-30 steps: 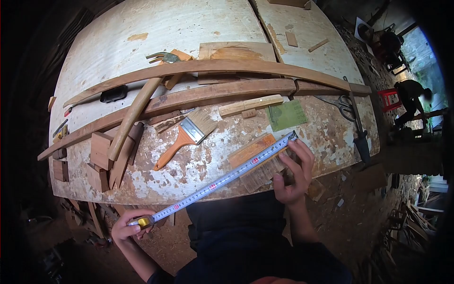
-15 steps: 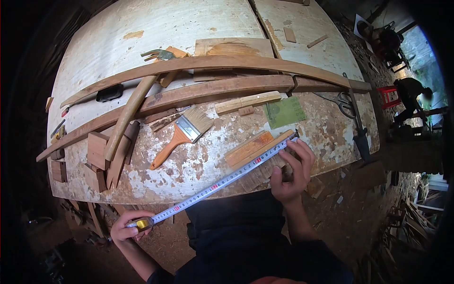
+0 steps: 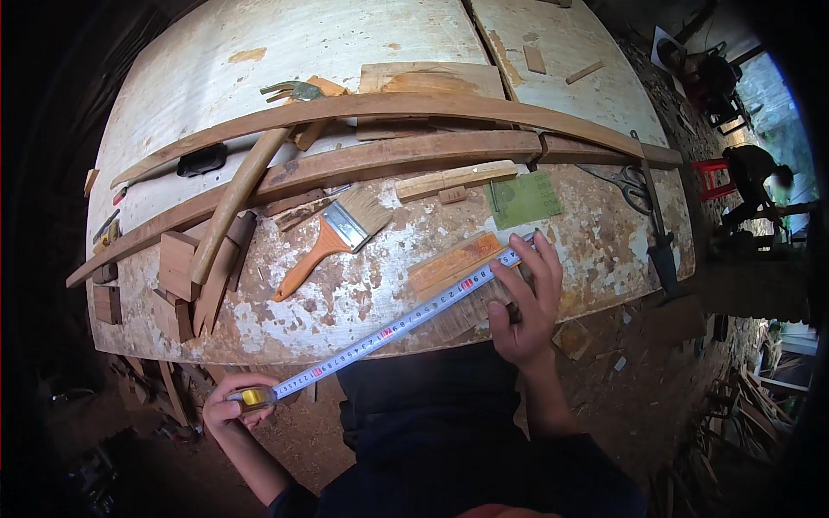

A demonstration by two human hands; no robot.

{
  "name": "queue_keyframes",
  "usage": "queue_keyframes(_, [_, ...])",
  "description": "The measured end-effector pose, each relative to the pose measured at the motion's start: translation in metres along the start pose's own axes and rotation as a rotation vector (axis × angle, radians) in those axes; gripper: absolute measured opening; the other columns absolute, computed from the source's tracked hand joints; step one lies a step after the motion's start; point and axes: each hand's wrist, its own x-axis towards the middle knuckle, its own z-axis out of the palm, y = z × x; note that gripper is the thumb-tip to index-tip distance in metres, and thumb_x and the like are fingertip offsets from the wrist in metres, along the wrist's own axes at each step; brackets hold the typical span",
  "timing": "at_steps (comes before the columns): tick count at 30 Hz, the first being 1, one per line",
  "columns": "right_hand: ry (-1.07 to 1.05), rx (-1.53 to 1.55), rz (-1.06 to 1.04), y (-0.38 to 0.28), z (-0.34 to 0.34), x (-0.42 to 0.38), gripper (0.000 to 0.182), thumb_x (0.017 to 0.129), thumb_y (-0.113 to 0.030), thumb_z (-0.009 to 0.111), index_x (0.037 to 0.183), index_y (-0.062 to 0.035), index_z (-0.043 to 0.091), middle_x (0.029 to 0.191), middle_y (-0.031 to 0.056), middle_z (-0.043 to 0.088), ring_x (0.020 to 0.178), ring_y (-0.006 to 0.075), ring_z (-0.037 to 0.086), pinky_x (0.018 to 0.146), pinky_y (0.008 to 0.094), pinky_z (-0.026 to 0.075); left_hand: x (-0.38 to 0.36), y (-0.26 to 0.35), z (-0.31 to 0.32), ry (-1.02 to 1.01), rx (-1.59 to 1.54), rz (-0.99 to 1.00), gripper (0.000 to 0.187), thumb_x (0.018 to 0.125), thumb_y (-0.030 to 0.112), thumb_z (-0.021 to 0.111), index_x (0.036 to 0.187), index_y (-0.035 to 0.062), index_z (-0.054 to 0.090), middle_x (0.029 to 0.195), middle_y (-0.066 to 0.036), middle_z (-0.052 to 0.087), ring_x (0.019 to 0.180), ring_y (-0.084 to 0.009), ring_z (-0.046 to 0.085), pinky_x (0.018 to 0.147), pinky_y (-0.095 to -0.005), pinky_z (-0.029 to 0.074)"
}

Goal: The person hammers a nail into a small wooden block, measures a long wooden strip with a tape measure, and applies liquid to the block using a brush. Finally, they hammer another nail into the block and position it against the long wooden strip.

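Observation:
My left hand (image 3: 235, 407) is closed around the yellow-and-grey case of a tape measure (image 3: 252, 397) below the bench's near edge. Its white blade (image 3: 380, 335) runs pulled out, up and to the right across the bench corner. At the far end of the blade, the fingers of my right hand (image 3: 531, 306) lie over it and hold it, with the thumb apart. Just behind the blade lies an orange-brown wood block (image 3: 456, 263). Part of a pale ribbed wood piece (image 3: 462, 316) shows between the blade and my right hand.
On the worn workbench (image 3: 363, 281) lie a wide paintbrush (image 3: 324, 242), a hammer (image 3: 237, 203), long curved wood strips (image 3: 389, 157), green sandpaper (image 3: 525, 198), scissors (image 3: 630, 186) and wood blocks (image 3: 179, 263). A person (image 3: 751, 181) bends over at the right, near a red stool (image 3: 712, 179).
My right fingers have moved further over the blade's end, covering its tip. The case in my left hand has shifted slightly up and left.

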Motion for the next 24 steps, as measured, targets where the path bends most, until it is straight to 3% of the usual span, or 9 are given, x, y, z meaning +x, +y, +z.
queue_keyframes(7, [-0.019,-0.047,-0.035,-0.001,0.000,-0.001,0.038,0.100,-0.030,0.059,0.123,-0.0046,0.076,0.145,0.0219,0.061,0.145,0.0463,0.046,0.119,0.0575,0.037,0.005,0.010,-0.013,-0.060,0.007,0.058,0.098,0.077,0.057,0.076,0.130,-0.0234,0.059,0.074,-0.020,0.068,0.044,-0.0109,0.052,0.041,-0.0241,0.041])
queue_keyframes(10, [0.037,-0.035,-0.022,0.000,0.004,-0.003,0.037,0.094,-0.030,0.067,0.124,-0.0112,0.078,0.142,0.0172,0.065,0.140,0.0423,0.051,0.117,0.0590,0.036,0.010,0.013,-0.015,-0.068,0.001,0.118,0.095,0.078,0.054,0.075,0.129,-0.0240,0.060,0.071,-0.020,0.067,0.043,-0.0110,0.050,0.039,-0.0249,0.039])
queue_keyframes(24, [0.073,-0.083,-0.025,-0.006,0.005,-0.001,0.034,0.097,-0.029,0.065,0.118,-0.0068,0.079,0.137,0.0193,0.068,0.137,0.0426,0.052,0.113,0.0548,0.043,0.023,0.014,-0.029,-0.049,-0.099,0.074,0.096,0.074,0.052,0.077,0.127,-0.0263,0.058,0.072,-0.020,0.067,0.043,-0.0110,0.050,0.037,-0.0253,0.039])
